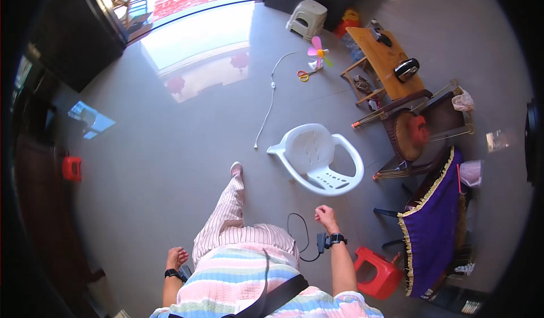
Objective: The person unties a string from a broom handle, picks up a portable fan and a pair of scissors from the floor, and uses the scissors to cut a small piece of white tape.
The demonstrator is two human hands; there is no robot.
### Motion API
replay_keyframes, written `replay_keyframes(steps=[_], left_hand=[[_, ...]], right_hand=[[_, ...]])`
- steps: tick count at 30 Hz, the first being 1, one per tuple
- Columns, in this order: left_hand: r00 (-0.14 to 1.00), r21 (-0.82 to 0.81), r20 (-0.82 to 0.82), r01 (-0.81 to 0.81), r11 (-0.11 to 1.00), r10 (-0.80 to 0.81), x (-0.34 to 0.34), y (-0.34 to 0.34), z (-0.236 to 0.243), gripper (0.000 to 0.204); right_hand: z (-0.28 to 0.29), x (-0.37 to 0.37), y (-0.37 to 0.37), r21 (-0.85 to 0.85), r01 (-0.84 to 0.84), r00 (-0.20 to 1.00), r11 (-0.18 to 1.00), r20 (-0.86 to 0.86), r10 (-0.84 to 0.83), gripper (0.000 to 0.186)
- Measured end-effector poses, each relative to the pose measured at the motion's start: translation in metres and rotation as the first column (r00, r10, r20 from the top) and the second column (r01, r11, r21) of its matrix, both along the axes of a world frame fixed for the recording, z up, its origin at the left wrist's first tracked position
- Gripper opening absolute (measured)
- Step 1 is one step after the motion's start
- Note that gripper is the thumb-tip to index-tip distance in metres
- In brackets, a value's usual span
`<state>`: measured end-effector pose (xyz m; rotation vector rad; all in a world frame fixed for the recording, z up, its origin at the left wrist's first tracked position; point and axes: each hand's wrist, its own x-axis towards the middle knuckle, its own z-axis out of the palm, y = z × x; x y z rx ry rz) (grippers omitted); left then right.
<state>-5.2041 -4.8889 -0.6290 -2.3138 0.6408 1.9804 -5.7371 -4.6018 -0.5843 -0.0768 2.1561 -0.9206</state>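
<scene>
Just ahead of the right hand (326, 216), close but clear of it, stands the pale plastic armchair (309, 145)! That hand's fingers are curled together in a loose fist. Over beside the striped trousers (229, 205) hangs the left hand (177, 255), fingers folded in too. A red stool (386, 278) sits by the right forearm (343, 270), while farther out a white cord (266, 114) trails near scissors (304, 76) and a pink-bladed fan (320, 52).
</scene>
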Motion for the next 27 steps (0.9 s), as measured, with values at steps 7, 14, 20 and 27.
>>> replay_keyframes(steps=[7, 14, 20, 27], left_hand=[[0.963, -0.233, -0.086, 0.23, 0.945, -0.256, -0.152, -0.199, 0.011, 0.017], [0.827, -0.452, -0.093, 0.461, 0.763, -0.555, -0.334, -0.328, 0.066, 0.017], [0.762, -0.333, -0.091, 0.584, 0.741, -0.641, -0.361, -0.335, 0.041, 0.019], [0.846, -0.114, 0.016, 0.531, 0.839, -0.533, -0.332, -0.318, 0.019, 0.022]], right_hand=[[-0.011, 0.004, -0.025, 0.348, 0.24, 0.906, 0.906, 0.256, -0.338, 0.014], [0.007, 0.007, -0.088, 0.252, 0.16, 0.933, 0.954, 0.276, -0.23, 0.017], [-0.001, 0.009, -0.083, 0.295, 0.282, 0.892, 0.913, 0.271, -0.363, 0.018], [-0.009, -0.022, -0.062, 0.427, 0.285, 0.82, 0.858, 0.355, -0.449, 0.018]])
